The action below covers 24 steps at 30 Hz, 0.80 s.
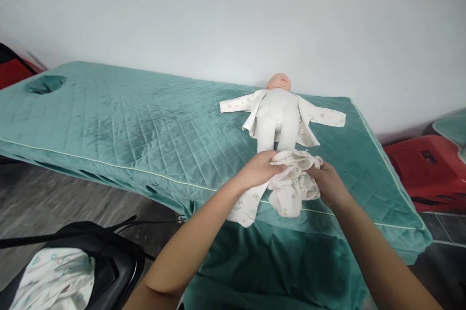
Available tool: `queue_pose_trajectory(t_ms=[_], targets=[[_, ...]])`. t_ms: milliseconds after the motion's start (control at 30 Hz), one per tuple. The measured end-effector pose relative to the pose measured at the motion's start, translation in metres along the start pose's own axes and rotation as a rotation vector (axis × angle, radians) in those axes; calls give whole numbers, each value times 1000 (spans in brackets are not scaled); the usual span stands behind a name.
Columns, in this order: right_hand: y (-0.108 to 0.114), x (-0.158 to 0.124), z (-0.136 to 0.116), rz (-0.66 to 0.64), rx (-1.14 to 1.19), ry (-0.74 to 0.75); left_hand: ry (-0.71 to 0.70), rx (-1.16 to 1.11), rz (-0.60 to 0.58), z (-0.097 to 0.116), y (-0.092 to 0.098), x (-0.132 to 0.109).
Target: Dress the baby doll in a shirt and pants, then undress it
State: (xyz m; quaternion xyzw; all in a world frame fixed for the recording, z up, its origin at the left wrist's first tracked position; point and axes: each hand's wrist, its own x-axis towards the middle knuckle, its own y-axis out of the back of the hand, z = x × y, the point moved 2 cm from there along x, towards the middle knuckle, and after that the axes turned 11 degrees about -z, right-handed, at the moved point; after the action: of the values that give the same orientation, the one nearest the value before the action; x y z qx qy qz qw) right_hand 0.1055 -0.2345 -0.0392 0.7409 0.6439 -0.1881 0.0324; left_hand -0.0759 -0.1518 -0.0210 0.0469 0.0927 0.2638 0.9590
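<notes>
Both hands are clenched on the bunched baby trousers (291, 188). My left hand (260, 169) grips the gathered cloth on one side and my right hand (327, 182) on the other, right at the feet of the baby doll (278, 115). The doll lies on its back on the teal massage bed (145, 125), its little jacket (311, 115) spread open. One trouser leg hangs loose over the bed's front edge. I judge that a hard tug could slide the light doll toward me and off the bed, and a slack grip could drop the trousers to the floor. The doll's feet are hidden behind the cloth, so a snag there would go unseen.
</notes>
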Motion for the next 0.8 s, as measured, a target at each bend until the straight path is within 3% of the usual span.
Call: queue_pose_trajectory(t_ms=[133, 267, 367, 567, 800], targets=[[-1, -5, 16, -38, -7, -118, 67, 298, 105, 2, -2, 7], [-5, -11, 29, -159, 78, -186, 95, 448, 34, 9, -9, 2], [-8, -13, 39, -168, 59, -145, 118, 571, 7, 13, -14, -5], [-7, -10, 58, 6, -125, 36, 213, 719, -19, 10, -18, -3], [-8, -11, 70, 200, -103, 136, 117, 609, -31, 12, -19, -3]])
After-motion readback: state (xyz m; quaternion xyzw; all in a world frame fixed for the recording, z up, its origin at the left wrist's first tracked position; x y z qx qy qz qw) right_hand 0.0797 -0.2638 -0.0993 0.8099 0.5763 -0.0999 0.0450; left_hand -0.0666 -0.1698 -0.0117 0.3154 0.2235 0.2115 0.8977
